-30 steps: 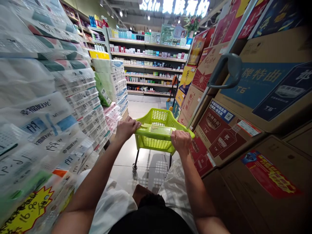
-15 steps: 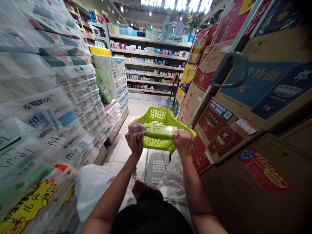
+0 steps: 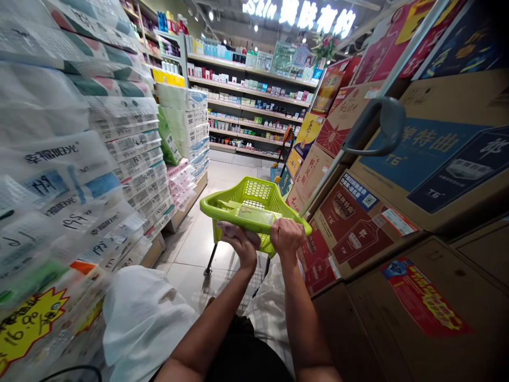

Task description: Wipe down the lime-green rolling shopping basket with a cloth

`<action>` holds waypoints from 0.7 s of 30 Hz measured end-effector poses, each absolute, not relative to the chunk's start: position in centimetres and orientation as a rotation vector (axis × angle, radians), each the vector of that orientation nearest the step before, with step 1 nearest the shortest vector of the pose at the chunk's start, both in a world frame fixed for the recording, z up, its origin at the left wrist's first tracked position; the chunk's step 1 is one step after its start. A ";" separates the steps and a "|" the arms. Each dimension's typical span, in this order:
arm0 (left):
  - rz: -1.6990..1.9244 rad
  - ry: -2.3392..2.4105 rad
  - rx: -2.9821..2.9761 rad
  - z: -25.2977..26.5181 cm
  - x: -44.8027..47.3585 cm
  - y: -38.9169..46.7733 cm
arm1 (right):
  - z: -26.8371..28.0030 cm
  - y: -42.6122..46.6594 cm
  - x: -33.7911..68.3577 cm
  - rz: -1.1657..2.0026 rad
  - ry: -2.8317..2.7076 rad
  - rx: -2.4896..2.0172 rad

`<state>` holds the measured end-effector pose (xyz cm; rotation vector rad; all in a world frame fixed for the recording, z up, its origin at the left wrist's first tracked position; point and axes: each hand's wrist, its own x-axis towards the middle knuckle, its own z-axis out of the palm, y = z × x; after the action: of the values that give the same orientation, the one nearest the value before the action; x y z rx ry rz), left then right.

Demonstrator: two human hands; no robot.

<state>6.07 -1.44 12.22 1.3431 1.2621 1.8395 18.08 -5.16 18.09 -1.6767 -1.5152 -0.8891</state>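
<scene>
A lime-green shopping cart [image 3: 260, 193] with a perforated basket stands right in front of me. My right hand [image 3: 287, 239] is wrapped around the right part of its handle. Just under the handle's middle, my left hand [image 3: 245, 252] holds a crumpled pinkish-grey cloth [image 3: 233, 231]. Its fingers are partly hidden by the cloth, and whether that hand touches the handle I cannot tell. A pale panel [image 3: 254, 214] is set in the handle.
Stacked tissue packs [image 3: 139, 154] line the left side. Cardboard cartons [image 3: 358, 212] rise on the right, with a grey loop handle [image 3: 382, 127] jutting out. Ahead are cosmetics shelves [image 3: 246, 101] and an orange-handled cart [image 3: 284, 148] by the cartons. Tiled floor [image 3: 226, 170] runs between.
My left hand has left the handle's left end and moved right and down with the cloth. The right hand keeps its hold. The cart is turned slightly and sits further left in view.
</scene>
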 end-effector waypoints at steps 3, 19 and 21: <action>1.943 1.290 0.902 12.4 6.6 -1.6 | 18.1 -5.3 18.4 -0.900 -1.543 -1.655; 2.399 1.397 0.890 13.8 2.3 0.2 | 18.1 -5.9 18.9 -0.941 -1.530 -1.622; 2.453 1.462 0.908 14.1 0.5 1.2 | 18.1 -6.0 19.2 -0.946 -1.521 -1.609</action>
<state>0.54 1.24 14.10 0.9076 1.4619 2.4525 19.17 -6.01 18.06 -1.6090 -1.5211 -0.9458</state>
